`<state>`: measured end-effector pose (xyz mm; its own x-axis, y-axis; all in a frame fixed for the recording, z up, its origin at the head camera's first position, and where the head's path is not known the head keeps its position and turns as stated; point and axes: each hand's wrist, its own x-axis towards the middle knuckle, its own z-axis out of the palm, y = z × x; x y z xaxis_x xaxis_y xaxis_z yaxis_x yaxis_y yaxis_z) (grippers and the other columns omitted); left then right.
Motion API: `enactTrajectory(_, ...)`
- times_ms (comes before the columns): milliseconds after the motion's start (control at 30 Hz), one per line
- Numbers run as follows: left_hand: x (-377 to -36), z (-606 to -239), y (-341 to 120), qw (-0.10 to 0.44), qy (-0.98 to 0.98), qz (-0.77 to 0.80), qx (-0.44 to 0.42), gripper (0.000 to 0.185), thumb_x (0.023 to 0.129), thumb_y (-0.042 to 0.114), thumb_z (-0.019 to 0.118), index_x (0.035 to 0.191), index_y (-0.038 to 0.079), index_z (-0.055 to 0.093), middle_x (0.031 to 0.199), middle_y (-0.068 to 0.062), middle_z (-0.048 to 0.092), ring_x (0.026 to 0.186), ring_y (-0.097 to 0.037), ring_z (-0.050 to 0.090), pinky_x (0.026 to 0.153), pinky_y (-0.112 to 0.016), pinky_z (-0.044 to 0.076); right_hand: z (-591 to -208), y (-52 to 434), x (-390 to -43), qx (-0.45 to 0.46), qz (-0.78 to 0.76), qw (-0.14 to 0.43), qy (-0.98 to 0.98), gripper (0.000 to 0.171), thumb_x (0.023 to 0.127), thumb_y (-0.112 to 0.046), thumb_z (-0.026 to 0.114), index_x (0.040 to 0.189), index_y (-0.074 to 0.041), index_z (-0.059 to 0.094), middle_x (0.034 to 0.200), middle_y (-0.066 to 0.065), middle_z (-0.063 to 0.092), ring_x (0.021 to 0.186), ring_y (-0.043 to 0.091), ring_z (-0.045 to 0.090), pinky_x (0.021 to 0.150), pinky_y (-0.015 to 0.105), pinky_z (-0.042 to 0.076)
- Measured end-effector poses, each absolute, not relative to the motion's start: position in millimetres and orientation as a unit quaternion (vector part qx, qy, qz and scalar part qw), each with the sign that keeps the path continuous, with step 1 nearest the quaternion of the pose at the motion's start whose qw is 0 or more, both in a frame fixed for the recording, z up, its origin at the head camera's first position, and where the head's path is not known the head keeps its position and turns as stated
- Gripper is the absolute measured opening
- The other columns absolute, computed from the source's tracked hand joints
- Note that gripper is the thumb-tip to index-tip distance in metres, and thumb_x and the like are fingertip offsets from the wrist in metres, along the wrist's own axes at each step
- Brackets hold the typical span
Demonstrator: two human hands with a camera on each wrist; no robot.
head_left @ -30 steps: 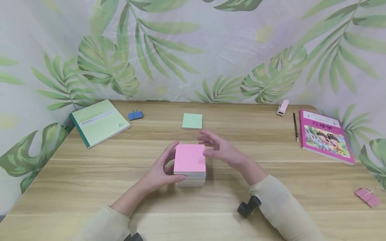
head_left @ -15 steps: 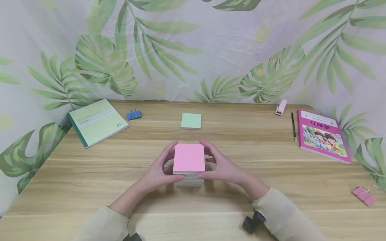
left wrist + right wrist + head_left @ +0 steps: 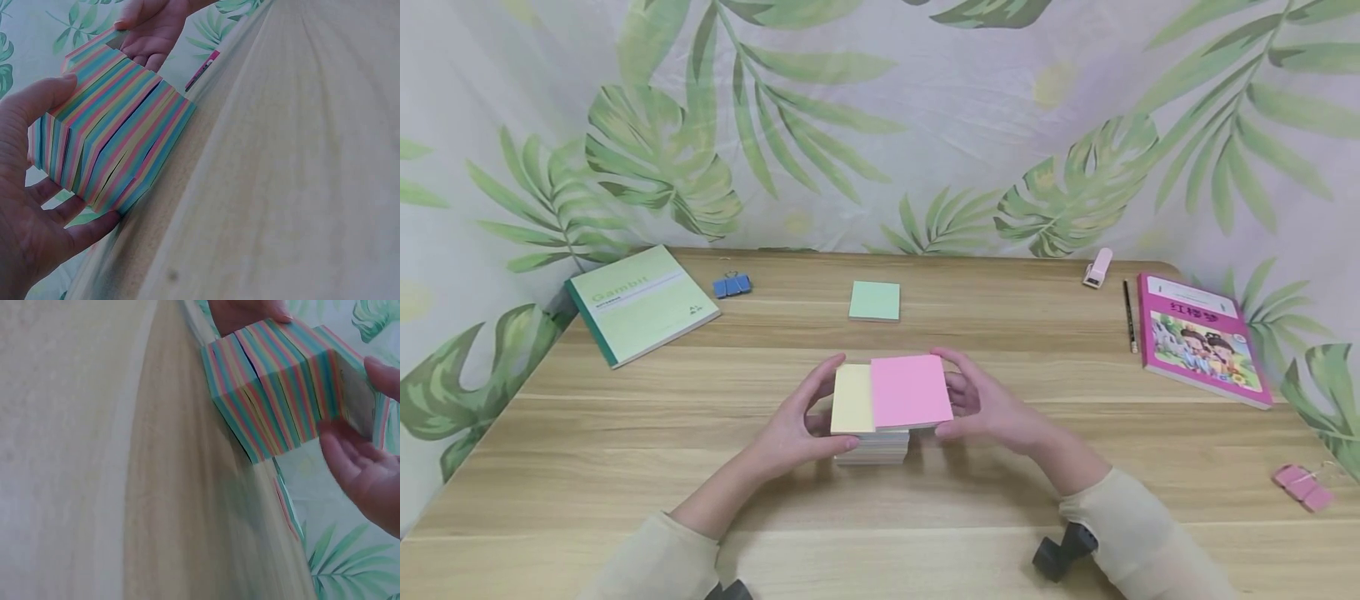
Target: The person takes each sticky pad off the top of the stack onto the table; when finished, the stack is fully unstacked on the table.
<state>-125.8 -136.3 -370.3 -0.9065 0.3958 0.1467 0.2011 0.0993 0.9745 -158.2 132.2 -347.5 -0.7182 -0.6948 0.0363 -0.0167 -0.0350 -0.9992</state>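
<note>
A tall stack of square sticky note pads [image 3: 872, 448] stands at the middle of the table, its sides striped in many colours. My left hand [image 3: 797, 423] grips the stack from the left, thumb on the near side and fingers behind. On top, a pink-faced sticky note pad [image 3: 912, 392] sits shifted to the right, slightly turned, baring a strip of the pale yellow pad [image 3: 852, 400] beneath. My right hand [image 3: 988, 408] pinches the pink pad at its right side. In the right wrist view, that pad's grey underside [image 3: 357, 394] shows where it overhangs the stack.
Behind the stack lies a mint green sticky note pad [image 3: 875, 301]. A green notebook [image 3: 643, 307] and blue binder clip [image 3: 732, 286] are back left. To the right are a pink stapler [image 3: 1098, 268], pencil [image 3: 1131, 317], pink book [image 3: 1206, 337] and pink binder clip [image 3: 1303, 487].
My right hand came in to the stack, took hold of the top pink pad and slid it rightward, uncovering pale yellow. My left hand has stayed on the stack.
</note>
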Motion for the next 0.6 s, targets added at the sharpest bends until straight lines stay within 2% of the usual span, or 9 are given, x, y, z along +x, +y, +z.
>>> enactTrajectory(100,-126,-371,-136,0.071,0.737,0.64,0.203,0.088,0.066,0.005,0.074,0.135,0.025,0.023,0.125,-0.011,0.037,0.114,-0.027,0.036,0.083,-0.039,0.041,-347,139,-162,-0.264,-0.699,0.271,0.607,0.087,0.069,0.009,0.063,0.136,-0.009,0.01,0.124,0.024,0.038,0.104,0.032,0.047,0.083,0.036,0.041)
enactTrajectory(233,-130,-379,-138,0.067,0.733,0.645,0.208,0.088,0.066,0.007,0.075,0.134,0.027,0.024,0.124,-0.01,0.038,0.114,-0.027,0.037,0.081,-0.037,0.043,-350,149,-172,-0.231,-0.745,0.279,0.56,0.089,0.068,0.018,0.054,0.137,-0.011,0.006,0.118,0.019,0.044,0.094,0.026,0.053,0.076,0.03,0.045)
enactTrajectory(333,-130,-380,-138,0.065,0.733,0.643,0.212,0.087,0.066,0.007,0.074,0.135,0.025,0.024,0.124,-0.011,0.039,0.114,-0.027,0.036,0.081,-0.037,0.042,-351,156,-186,-0.197,-0.777,0.28,0.528,0.091,0.069,0.021,0.047,0.138,-0.015,0.001,0.115,0.016,0.045,0.092,0.024,0.053,0.08,0.031,0.043)
enactTrajectory(467,-130,-380,-138,0.061,0.736,0.64,0.213,0.087,0.066,0.007,0.075,0.134,0.025,0.024,0.124,-0.01,0.039,0.115,-0.025,0.036,0.082,-0.038,0.042,-353,164,-216,-0.161,-0.805,0.279,0.499,0.09,0.073,0.024,0.038,0.139,-0.02,-0.004,0.12,0.015,0.04,0.098,0.025,0.051,0.09,0.037,0.035)
enactTrajectory(600,-130,-378,-138,0.063,0.738,0.637,0.212,0.087,0.065,0.008,0.075,0.134,0.026,0.024,0.125,-0.009,0.039,0.115,-0.024,0.035,0.082,-0.038,0.041,-357,169,-246,-0.117,-0.81,0.27,0.507,0.088,0.076,0.024,0.033,0.138,-0.025,-0.005,0.127,0.018,0.03,0.096,0.023,0.053,0.087,0.033,0.038)
